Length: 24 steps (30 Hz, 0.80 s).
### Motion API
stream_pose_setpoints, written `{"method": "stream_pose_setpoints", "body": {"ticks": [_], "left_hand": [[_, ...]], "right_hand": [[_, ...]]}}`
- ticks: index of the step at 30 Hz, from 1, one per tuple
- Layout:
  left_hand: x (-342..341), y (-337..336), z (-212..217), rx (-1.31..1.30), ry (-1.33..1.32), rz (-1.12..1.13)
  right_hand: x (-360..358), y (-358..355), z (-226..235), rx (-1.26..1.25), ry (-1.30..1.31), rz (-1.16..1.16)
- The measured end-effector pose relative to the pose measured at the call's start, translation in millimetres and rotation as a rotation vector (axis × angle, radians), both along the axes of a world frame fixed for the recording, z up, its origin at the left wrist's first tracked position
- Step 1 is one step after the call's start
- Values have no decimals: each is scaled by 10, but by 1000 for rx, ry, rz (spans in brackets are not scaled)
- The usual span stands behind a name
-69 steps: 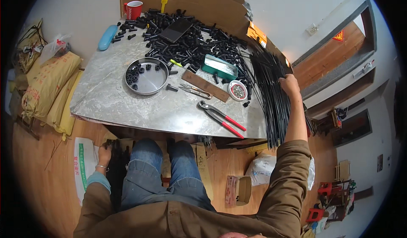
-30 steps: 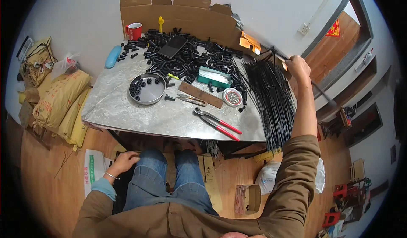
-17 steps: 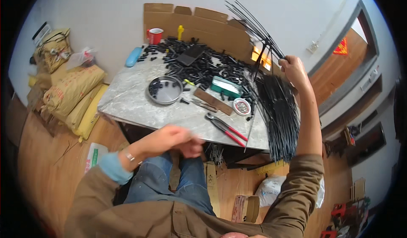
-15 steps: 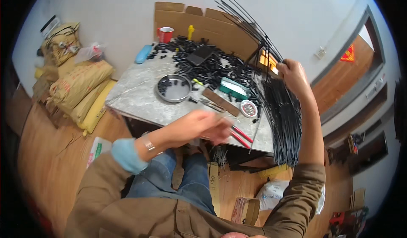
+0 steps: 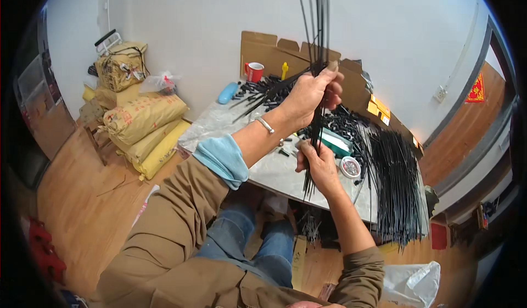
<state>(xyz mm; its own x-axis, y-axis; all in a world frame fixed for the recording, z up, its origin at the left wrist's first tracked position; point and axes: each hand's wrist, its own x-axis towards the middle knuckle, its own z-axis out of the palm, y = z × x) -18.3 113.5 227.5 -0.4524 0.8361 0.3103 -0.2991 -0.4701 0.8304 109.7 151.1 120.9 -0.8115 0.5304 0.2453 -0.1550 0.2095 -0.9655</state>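
Both my hands hold a bundle of long, thin black strips (image 5: 317,124) nearly upright above the table. My left hand (image 5: 314,93) is closed around its upper part, with strips rising above the fingers. More strips slant out to the left behind that wrist. Lower down, my right hand (image 5: 321,168) closes on the same bundle, and loose ends hang below it. A large stack of similar black strips (image 5: 395,184) lies along the right side of the table, apart from my hands.
On the grey table (image 5: 274,179), small black pieces (image 5: 351,127) lie heaped behind a green box (image 5: 336,142) and a round white tub (image 5: 350,167). Farther back are a blue case (image 5: 228,93), a red mug (image 5: 254,72) and cardboard (image 5: 258,44). Yellow sacks (image 5: 145,118) are piled left.
My right hand has moved left and down from above the stack, bringing strips with it. My left hand has risen and taken hold of the bundle. The view has shifted.
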Motion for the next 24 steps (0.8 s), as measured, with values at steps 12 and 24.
{"method": "stream_pose_setpoints", "body": {"ticks": [12,24], "left_hand": [[-480,200,-579,26,28,-15],[-285,293,-458,-79,-36,-31]], "right_hand": [[-290,105,-634,30,-92,19],[214,-37,-323,-101,92,4]]}}
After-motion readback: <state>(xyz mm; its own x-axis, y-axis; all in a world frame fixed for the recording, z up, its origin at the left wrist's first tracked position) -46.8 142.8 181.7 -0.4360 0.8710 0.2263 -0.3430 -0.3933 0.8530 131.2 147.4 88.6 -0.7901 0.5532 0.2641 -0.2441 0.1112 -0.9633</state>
